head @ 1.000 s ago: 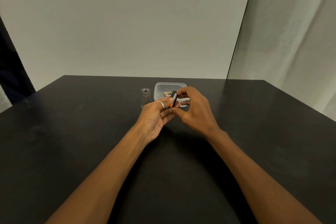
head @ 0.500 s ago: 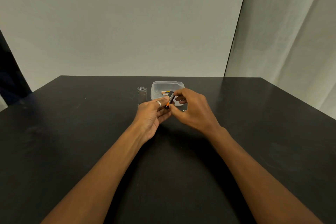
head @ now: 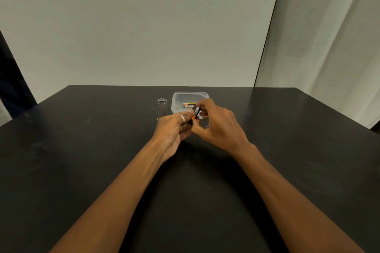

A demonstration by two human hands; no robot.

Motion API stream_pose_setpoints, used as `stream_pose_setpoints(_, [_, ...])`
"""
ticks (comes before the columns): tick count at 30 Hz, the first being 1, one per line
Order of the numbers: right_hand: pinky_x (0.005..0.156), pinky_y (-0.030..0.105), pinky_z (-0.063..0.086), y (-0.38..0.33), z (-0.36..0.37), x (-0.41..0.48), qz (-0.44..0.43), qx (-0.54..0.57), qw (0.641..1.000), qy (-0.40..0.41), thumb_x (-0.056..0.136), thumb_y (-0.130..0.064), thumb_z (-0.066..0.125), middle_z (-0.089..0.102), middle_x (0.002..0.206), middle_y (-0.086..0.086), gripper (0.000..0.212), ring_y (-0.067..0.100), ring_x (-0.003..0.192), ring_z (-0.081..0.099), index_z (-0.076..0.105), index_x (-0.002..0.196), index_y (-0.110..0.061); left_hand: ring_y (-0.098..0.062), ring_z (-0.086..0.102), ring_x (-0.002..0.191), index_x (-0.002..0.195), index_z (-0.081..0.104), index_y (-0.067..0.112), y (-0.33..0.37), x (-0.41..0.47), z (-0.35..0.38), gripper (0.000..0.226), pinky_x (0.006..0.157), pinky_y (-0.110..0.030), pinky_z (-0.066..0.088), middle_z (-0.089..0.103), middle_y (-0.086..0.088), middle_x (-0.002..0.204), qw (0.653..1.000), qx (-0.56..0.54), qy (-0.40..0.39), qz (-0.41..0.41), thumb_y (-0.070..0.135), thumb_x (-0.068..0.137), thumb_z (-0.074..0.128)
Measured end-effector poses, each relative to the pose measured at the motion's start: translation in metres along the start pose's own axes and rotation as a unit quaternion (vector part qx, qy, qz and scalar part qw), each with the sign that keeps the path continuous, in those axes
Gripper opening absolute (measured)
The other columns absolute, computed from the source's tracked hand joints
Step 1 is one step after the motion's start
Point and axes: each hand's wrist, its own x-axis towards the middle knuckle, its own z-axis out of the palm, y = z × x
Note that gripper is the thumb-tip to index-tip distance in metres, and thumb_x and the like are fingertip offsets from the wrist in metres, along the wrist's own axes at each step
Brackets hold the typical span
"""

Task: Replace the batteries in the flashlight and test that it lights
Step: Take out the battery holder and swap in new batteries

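A black and orange battery (head: 195,114) stands tilted between my two hands over the black table (head: 82,150). My right hand (head: 218,125) pinches its upper end with thumb and fingers. My left hand (head: 174,129), a ring on one finger, curls around its lower end, where something dark is mostly hidden in the palm. The silver flashlight body (head: 161,106) stands upright with its open end up, just left of the hands. A small silver part (head: 207,126) lies on the table beside my right hand.
A clear plastic tub (head: 181,98) with more batteries (head: 189,105) inside sits right behind the hands. A white wall runs along the table's far edge. A pale curtain hangs at the right.
The battery has sunk slightly lower between the hands and both hands have closed in around it. The camera shifted a little.
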Motion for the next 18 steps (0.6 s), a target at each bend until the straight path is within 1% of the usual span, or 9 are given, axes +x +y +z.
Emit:
stream_pose_setpoints(3, [0.073, 0.039, 0.063, 0.0016, 0.0002, 0.0002, 0.008, 0.024, 1.0, 0.005, 0.087, -0.024, 0.072, 0.074, 0.103, 0.008, 0.039, 0.023, 0.087, 0.074, 0.057, 0.12, -0.01, -0.019, 0.068, 0.083, 0.115, 0.071, -0.002, 0.0008, -0.0008, 0.0003, 0.026, 0.072, -0.029, 0.062, 0.071, -0.016, 0.099, 1.0, -0.009, -0.006, -0.006, 0.01, 0.093, 0.068])
stream_pose_setpoints(7, [0.076, 0.036, 0.064, 0.0025, 0.0012, 0.0003, 0.007, 0.048, 0.998, 0.027, 0.087, -0.024, 0.073, 0.076, 0.106, 0.007, 0.035, 0.02, 0.09, 0.076, 0.063, 0.118, -0.01, -0.016, 0.068, 0.08, 0.111, 0.072, 0.002, 0.0011, -0.0007, -0.0002, 0.021, 0.075, -0.03, 0.061, 0.073, -0.009, 0.089, 1.0, -0.007, -0.008, -0.013, 0.012, 0.093, 0.068])
stream_pose_setpoints(9, [0.079, 0.034, 0.064, 0.0037, 0.0013, 0.0013, 0.017, 0.069, 0.997, 0.036, 0.087, -0.025, 0.073, 0.076, 0.105, 0.006, 0.033, 0.018, 0.09, 0.076, 0.066, 0.116, -0.011, -0.015, 0.069, 0.079, 0.106, 0.072, 0.005, 0.0019, -0.0009, -0.0003, 0.015, 0.07, -0.028, 0.062, 0.073, -0.007, 0.085, 1.0, -0.007, -0.008, -0.018, 0.013, 0.093, 0.068])
stream_pose_setpoints(13, [0.08, 0.035, 0.063, 0.0062, 0.0014, 0.0015, 0.006, 0.061, 0.998, 0.017, 0.092, -0.033, 0.067, 0.078, 0.105, 0.002, 0.031, 0.014, 0.09, 0.075, 0.07, 0.117, -0.014, -0.015, 0.07, 0.076, 0.105, 0.071, 0.003, 0.0038, -0.0029, 0.0004, 0.015, 0.061, -0.025, 0.06, 0.073, -0.009, 0.084, 0.999, -0.026, -0.004, -0.023, 0.012, 0.094, 0.067])
stream_pose_setpoints(16, [0.084, 0.033, 0.062, 0.0076, 0.0003, 0.0006, -0.013, 0.059, 0.998, -0.002, 0.093, -0.035, 0.069, 0.077, 0.109, -0.001, 0.033, 0.013, 0.095, 0.075, 0.07, 0.12, -0.016, -0.017, 0.074, 0.082, 0.108, 0.07, -0.001, 0.0047, -0.0028, -0.0014, 0.018, 0.064, -0.026, 0.061, 0.076, -0.013, 0.089, 0.998, -0.054, -0.005, -0.031, 0.011, 0.094, 0.067])
stream_pose_setpoints(18, [0.084, 0.033, 0.062, 0.0091, 0.0005, 0.0006, -0.015, 0.055, 0.998, -0.012, 0.092, -0.035, 0.071, 0.077, 0.11, -0.002, 0.034, 0.014, 0.097, 0.074, 0.069, 0.122, -0.017, -0.018, 0.074, 0.084, 0.11, 0.069, -0.001, 0.0052, -0.0026, -0.002, 0.02, 0.066, -0.027, 0.061, 0.076, -0.014, 0.091, 0.997, -0.065, -0.006, -0.034, 0.011, 0.095, 0.067])
